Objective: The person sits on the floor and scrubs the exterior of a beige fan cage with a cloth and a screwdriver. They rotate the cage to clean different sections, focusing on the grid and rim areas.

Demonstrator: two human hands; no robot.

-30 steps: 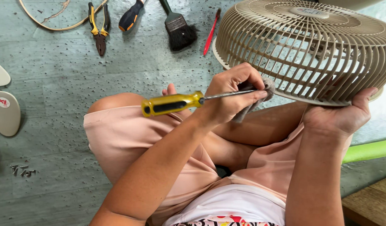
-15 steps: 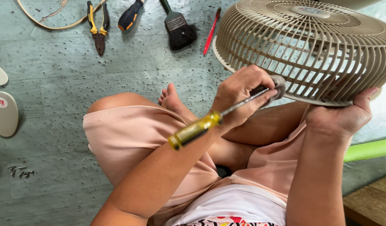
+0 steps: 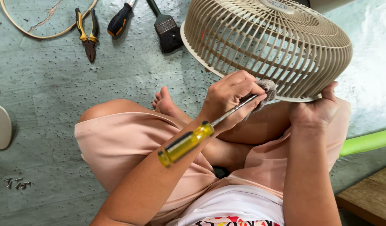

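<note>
Left hand grip: closed on yellow-handled steel screwdriver plus grey cloth wad pressed against beige plastic fan grille rim | right hand grip: clamped on grille's lower edge, above lap

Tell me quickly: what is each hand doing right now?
Left hand: closed on a screwdriver and grey cloth.
Right hand: gripping the fan guard rim.

Left hand grips screwdriver, rag; right hand steadies fan grille.
</note>
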